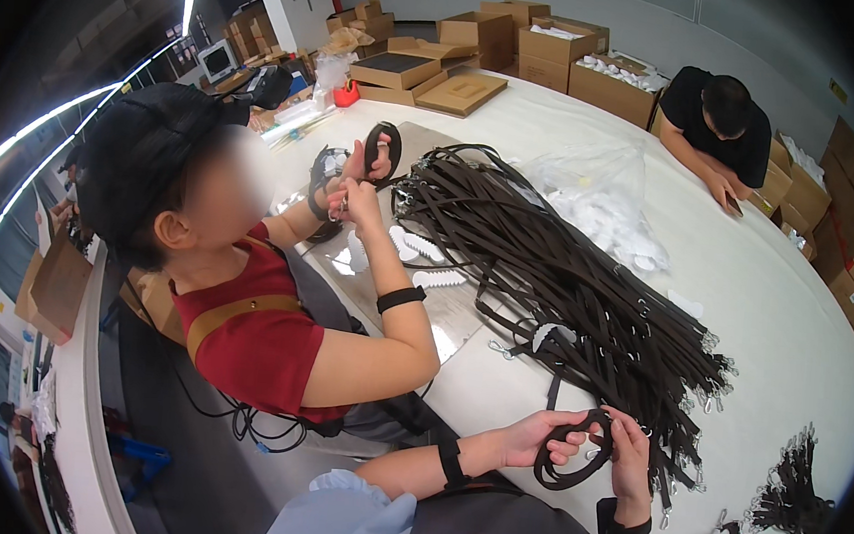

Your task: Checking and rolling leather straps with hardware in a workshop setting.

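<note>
In front of me, near the table's front edge, I hold a dark strap wound into an oval coil (pixel 559 481). My left hand (pixel 528 439) grips the coil's left side, thumb on top and fingers curled through the loop. On the other side my right hand (pixel 632 464) pinches the coil's upper right edge; some of its fingertips are hidden behind the strap. Just beyond my hands lies a long heap of dark straps (pixel 568 263) with metal clips at the ends. A curved white piece (pixel 553 334) rests on the heap.
At my left a co-worker in a red top (pixel 270 350) holds another coiled strap (pixel 383 153). White wavy-edged pieces (pixel 439 279) and a clear bag of white items (pixel 607 216) flank the heap. Smaller strap bundle (pixel 789 486) at right. A person (pixel 719 129) leans across the table; cardboard boxes (pixel 544 60) stand behind.
</note>
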The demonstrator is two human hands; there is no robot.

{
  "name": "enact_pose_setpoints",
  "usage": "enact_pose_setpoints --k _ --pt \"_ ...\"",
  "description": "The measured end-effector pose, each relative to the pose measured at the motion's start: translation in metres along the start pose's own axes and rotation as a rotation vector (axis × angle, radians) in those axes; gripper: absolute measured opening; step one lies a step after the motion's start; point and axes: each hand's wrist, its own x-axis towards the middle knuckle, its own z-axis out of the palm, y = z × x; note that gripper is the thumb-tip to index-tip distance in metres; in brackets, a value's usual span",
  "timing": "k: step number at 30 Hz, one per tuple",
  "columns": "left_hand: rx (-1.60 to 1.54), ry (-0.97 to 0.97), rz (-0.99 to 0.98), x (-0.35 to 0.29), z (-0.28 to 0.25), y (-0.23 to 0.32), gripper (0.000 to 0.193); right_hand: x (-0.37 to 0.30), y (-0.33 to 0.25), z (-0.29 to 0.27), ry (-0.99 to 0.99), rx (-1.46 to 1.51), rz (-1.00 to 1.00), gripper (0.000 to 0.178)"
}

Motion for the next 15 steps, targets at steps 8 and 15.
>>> enact_pose_setpoints --k 8,15 --pt "-0.007 -0.001 -0.002 -0.0006 -0.0002 -0.0008 0.026 -0.0016 -0.0014 0.0017 -0.003 0.003 -0.001 0.028" --pt "-0.007 -0.019 -0.005 0.0005 -0.0024 -0.0007 0.026 -0.0013 0.0008 0.0029 0.016 -0.005 -0.015 0.03"
